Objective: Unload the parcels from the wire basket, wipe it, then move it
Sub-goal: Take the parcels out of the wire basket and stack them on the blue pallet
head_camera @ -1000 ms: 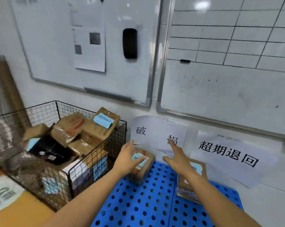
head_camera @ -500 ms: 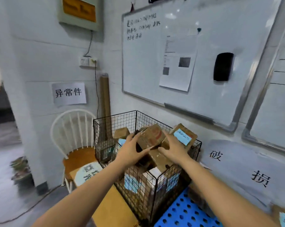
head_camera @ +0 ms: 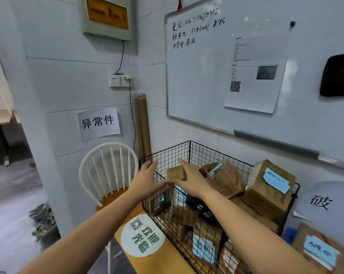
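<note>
Reaching into the far left corner of the wire basket [head_camera: 206, 153], both hands have come off the taped carton [head_camera: 226, 180] they were on half a second back and now flank a small brown parcel [head_camera: 175, 172] on top of the heap. The left hand [head_camera: 147, 181] is at the parcel's left, its fingers [head_camera: 150, 166] straight and spread. The right hand [head_camera: 190, 178] lies across the top and right side, also uncurled, so nothing is gripped yet. Whether skin actually meets cardboard I cannot tell.

A second ago those hands were setting a parcel on the blue pallet [head_camera: 288, 234] to the right, so I'd judge this the next pick in the unloading. Wiping and moving look a long way off, since the basket is still heaped.

In it are also a large carton [head_camera: 266, 194] with a blue note at the right end and a black packet [head_camera: 200, 208] below the right wrist. The basket stands on the desk [head_camera: 167, 262], against the wall under the whiteboard [head_camera: 206, 76]. A white chair [head_camera: 108, 169] stands to the left and a cardboard tube [head_camera: 142, 125] in the corner.

The wire wall rises just beside the left hand, so the parcel must clear the rim, and the taped carton beside it could slip once its neighbour goes
</note>
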